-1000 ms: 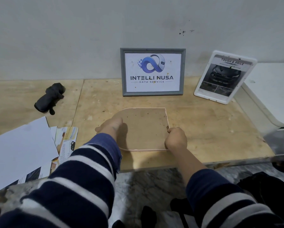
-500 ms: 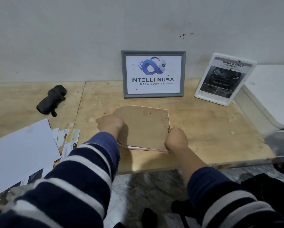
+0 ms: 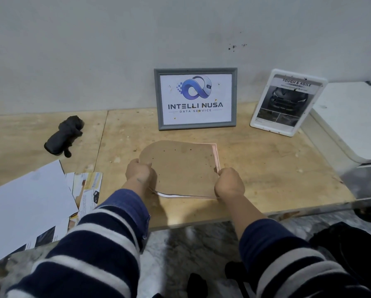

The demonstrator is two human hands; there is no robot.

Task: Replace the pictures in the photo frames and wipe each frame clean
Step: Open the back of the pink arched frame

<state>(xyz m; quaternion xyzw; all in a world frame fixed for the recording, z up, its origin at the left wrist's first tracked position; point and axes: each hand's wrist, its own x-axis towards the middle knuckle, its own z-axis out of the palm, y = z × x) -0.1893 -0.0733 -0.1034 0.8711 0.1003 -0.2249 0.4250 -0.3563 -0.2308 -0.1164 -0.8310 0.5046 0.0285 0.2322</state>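
Observation:
A pink photo frame lies face down on the wooden table, its brown backing board (image 3: 180, 168) turned up. My left hand (image 3: 140, 173) grips the board's left edge and lifts it; a white picture edge (image 3: 169, 195) shows underneath at the front. My right hand (image 3: 229, 183) is closed on the frame's right front corner. A grey frame (image 3: 195, 98) with a logo picture leans against the wall behind. To its right a white frame (image 3: 287, 102) with a car picture leans too. A black cloth (image 3: 63, 136) lies bunched at the left.
Loose white sheets and printed pictures (image 3: 30, 203) lie at the table's left front. A white appliance (image 3: 356, 121) stands at the right edge. The table's front edge (image 3: 201, 222) runs just below my wrists, with a marbled floor beneath.
The backing board's near left side has come up off the frame, showing a white picture edge below. My left hand went from flat on the board to gripping its edge.

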